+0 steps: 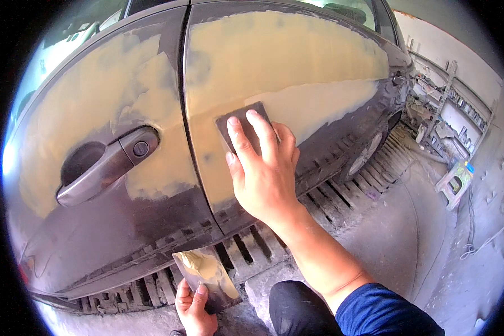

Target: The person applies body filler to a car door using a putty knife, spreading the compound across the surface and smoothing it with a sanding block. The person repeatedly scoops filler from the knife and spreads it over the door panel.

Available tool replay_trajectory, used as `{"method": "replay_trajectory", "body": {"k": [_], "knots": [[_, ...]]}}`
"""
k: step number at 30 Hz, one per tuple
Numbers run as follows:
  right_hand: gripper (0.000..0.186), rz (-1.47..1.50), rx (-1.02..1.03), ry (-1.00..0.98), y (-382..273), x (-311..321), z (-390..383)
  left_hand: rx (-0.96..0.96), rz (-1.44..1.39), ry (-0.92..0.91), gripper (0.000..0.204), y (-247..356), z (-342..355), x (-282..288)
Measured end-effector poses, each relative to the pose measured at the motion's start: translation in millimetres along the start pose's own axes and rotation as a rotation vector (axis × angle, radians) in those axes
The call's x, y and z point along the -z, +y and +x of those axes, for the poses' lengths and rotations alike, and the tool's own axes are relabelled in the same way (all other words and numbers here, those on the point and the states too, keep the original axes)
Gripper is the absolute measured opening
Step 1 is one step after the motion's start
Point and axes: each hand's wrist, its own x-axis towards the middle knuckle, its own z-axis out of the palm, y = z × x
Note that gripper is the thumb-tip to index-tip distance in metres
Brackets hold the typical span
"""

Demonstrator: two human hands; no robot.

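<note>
Bright daylight, soft shadows; fisheye bending, dark vignette at rim.

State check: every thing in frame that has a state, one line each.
Right hand: flat, pressing a dark spreader against the rear door.
Spreader: flat on the filler.
Left hand: gripping a metal plate low down.
Metal plate: smeared with yellowish filler.
Rear door: shut, coated in filler.
Front door: shut, patchy filler.
Door handle: bare, not pulled.
</note>
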Motion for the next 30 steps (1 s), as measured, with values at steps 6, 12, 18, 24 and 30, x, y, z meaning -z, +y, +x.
{"method": "replay_trajectory", "body": {"k": [6, 12, 18, 24, 30], "knots": [[0.052, 0.045, 0.025, 0.09, -0.9, 13.9, 10.4, -0.011, -0.005, 0.002, 0.032, 1.6, 2.8, 5.5], [0.054, -0.001, 0.002, -0.038, -7.5, 4.6, -1.1, 0.011, -0.026, 0.007, 0.031, -3.1, 6.8, 8.0], [0.056, 0.02, -0.017, -0.128, -8.2, -1.8, -22.6, 0.021, -0.016, 0.037, 0.031, -3.8, 13.2, 10.4], [0.058, 0.057, 0.005, -0.099, 0.2, -17.8, -50.8, 0.032, 0.012, 0.058, 0.031, 0.0, 10.7, 7.2], [0.062, 0.08, 0.003, -0.11, 8.8, -33.8, -82.4, 0.074, 0.001, 0.065, 0.032, -2.4, 8.6, 15.7]]}}
